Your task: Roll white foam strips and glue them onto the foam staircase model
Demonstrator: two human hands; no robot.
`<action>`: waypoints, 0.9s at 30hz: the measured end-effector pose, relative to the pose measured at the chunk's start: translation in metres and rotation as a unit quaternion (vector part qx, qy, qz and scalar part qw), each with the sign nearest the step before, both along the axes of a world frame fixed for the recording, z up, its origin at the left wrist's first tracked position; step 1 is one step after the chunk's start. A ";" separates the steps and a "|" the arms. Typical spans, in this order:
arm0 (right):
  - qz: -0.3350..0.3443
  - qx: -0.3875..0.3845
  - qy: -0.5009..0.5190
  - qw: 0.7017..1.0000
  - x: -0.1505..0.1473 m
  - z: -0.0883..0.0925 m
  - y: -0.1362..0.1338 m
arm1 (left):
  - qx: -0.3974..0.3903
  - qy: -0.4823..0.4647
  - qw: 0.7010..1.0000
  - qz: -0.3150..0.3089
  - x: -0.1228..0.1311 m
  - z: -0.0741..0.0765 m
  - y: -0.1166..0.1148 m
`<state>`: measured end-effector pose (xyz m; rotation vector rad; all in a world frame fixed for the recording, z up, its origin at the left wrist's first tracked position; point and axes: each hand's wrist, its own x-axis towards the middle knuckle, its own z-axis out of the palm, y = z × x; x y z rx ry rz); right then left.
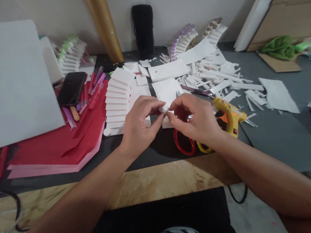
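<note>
Between the fingertips of both hands is a small white rolled piece, perhaps paper or foam. My left hand pinches it from the left with thumb and forefinger. From the right, my right hand pinches its other end. Just left of my left hand lies a fanned stack of white foam strips joined like steps. Below my right hand are the red handle of a pair of scissors and a yellow handle. A yellow glue gun rests beside my right wrist.
White scraps cover the table's right middle. Red sheets, a phone and coloured sticks lie left. A gold bottle and a black case stand at the wall. Green yarn sits on cardboard at far right.
</note>
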<state>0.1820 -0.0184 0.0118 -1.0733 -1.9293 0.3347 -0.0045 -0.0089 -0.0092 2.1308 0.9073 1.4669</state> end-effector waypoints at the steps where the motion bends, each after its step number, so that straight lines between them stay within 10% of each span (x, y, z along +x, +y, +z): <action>1: 0.001 0.005 -0.008 1.000 0.000 0.000 -0.001 | 0.018 0.014 1.000 0.007 0.000 0.000 0.000; 27: 0.001 -0.097 0.050 0.994 -0.002 0.002 -0.001 | 0.104 0.117 0.987 0.042 -0.002 0.005 -0.003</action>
